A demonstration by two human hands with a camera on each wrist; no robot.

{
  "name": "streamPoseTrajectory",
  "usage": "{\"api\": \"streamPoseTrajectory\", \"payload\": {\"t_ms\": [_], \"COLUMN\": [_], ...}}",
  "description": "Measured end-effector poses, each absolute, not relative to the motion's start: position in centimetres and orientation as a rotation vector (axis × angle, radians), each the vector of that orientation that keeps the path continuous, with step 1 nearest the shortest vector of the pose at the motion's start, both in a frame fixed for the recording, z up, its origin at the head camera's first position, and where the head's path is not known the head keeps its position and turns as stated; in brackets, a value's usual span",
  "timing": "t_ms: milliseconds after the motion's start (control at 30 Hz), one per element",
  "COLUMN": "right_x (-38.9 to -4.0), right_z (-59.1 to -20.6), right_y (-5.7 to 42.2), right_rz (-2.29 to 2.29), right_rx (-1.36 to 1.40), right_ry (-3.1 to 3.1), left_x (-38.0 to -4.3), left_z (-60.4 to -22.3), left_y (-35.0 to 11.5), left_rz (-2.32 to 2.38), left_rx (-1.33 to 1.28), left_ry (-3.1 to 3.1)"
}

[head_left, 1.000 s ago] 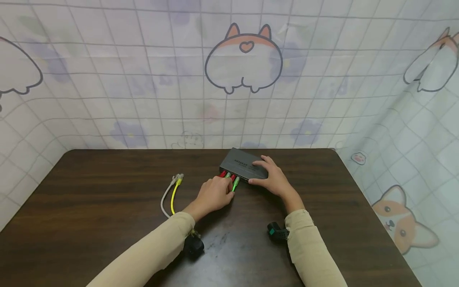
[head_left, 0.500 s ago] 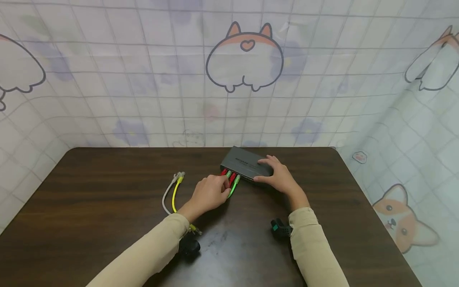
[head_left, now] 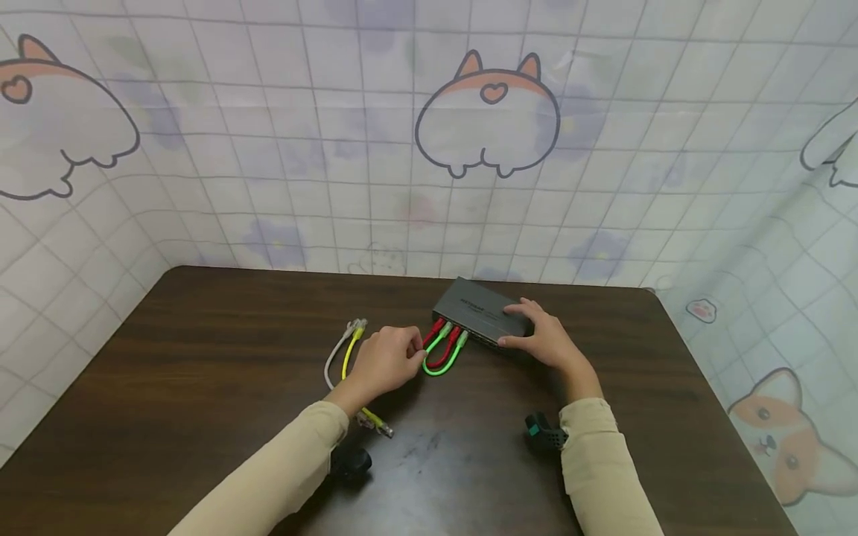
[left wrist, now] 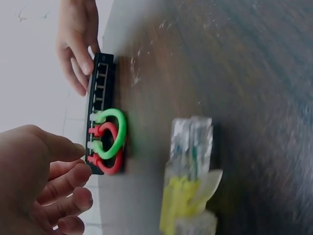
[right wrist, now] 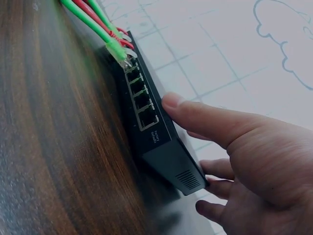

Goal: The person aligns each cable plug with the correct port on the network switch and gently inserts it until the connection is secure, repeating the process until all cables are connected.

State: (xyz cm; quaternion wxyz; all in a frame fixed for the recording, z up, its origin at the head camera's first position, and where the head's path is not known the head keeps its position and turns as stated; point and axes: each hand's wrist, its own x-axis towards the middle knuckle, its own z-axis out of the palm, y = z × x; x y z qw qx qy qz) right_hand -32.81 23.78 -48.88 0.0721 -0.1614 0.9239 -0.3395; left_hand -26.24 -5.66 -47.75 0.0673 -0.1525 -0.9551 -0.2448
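A dark grey network switch [head_left: 479,307] lies at the back of the table, its port side toward me. A green network cable [left wrist: 123,131] and a red network cable [left wrist: 116,164] each loop from one port to another, so their plugs alternate. Several ports beside them are bare in the right wrist view. My right hand [head_left: 546,339] holds the switch's right end, thumb at the top front edge and fingers behind. My left hand [head_left: 387,359] hovers just left of the cable loops, fingers loosely bent, with nothing between thumb and fingertips in the left wrist view.
A yellow network cable [head_left: 349,350] and a grey network cable [head_left: 328,366] lie left of the switch, partly under my left forearm. Their clear plugs [left wrist: 190,147] show close to the left wrist camera. A patterned curtain [head_left: 308,149] hangs behind the dark wooden table [head_left: 201,357].
My left hand has let go at the plugged cables and drawn back to the left, uncovering both loops. My right hand stays on the switch. The head view has turned slightly left.
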Motion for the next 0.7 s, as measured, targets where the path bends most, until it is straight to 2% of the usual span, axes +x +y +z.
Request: {"api": "streamPoseTrajectory", "payload": {"t_ms": [700], "right_x": [-33.0], "right_z": [-48.8], "right_y": [24.0], "right_rz": [-1.047], "right_rx": [-0.495], "right_ry": [2.767], "left_x": [-26.5], "left_z": [-46.5], "left_y": [-11.1], "left_rz": [-0.649], "left_rx": [-0.345], "left_ry": [-2.913]}}
